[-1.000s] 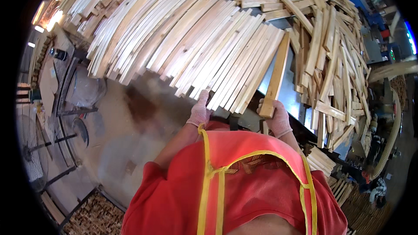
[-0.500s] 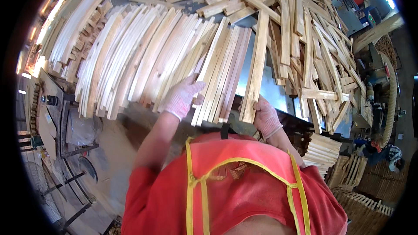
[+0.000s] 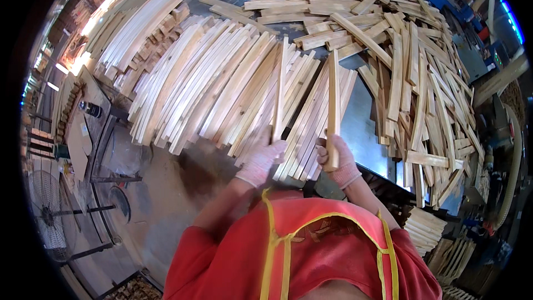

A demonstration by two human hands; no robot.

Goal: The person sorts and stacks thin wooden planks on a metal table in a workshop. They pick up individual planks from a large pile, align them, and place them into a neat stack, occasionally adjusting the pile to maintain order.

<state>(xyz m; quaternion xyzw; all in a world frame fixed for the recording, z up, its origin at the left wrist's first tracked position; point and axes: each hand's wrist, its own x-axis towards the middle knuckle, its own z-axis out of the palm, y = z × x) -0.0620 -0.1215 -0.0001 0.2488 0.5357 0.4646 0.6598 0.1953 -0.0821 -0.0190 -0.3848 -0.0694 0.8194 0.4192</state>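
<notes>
Wooden strip [image 3: 281, 86] in my left hand [image 3: 261, 161], another strip [image 3: 333, 100] in my right hand [image 3: 338, 161]; both grips are closed, over the row [image 3: 222, 89]. I judge this a two-handed handling step, calling for clearance next.

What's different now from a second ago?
The left hand has taken hold of a stick, which slants across the row of sticks. That row has split apart just right of it. The right hand has brought its long stick left, over the row's end, still gripping it. The messy pile looks the same.
</notes>
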